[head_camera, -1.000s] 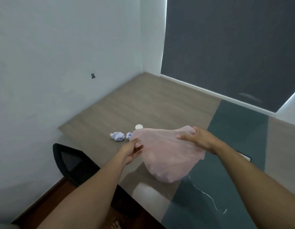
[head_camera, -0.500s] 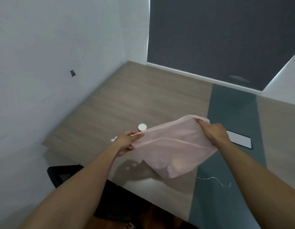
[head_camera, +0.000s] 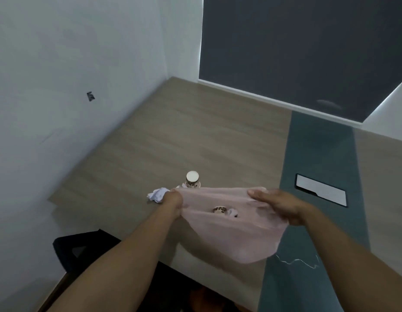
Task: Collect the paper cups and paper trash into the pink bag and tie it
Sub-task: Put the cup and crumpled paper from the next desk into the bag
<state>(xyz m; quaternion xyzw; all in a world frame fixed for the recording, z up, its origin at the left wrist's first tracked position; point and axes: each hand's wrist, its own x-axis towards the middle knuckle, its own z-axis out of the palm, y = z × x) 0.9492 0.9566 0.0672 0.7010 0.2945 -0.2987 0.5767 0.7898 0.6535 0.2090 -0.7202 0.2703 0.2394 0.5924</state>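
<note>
Left hand (head_camera: 173,200): fingers curled, gripping the left end of the rim of the pink bag (head_camera: 236,237).
Right hand (head_camera: 278,206): pinching the right end of the rim, fingers lying along it.
Bag: stretched between both hands over the near edge of the table (head_camera: 173,143), body sagging below.
Inside the bag: patterned cup (head_camera: 219,210), small paper wad (head_camera: 233,212) touching it.
Just beyond the bag's rim: standing paper cup (head_camera: 192,179).
Just left of the bag: crumpled paper (head_camera: 157,194).
Right of the bag: white plate (head_camera: 320,192) in green strip (head_camera: 319,154).
Below the bag: white thread (head_camera: 296,261).
Lower left of the bag: black chair (head_camera: 83,248).
</note>
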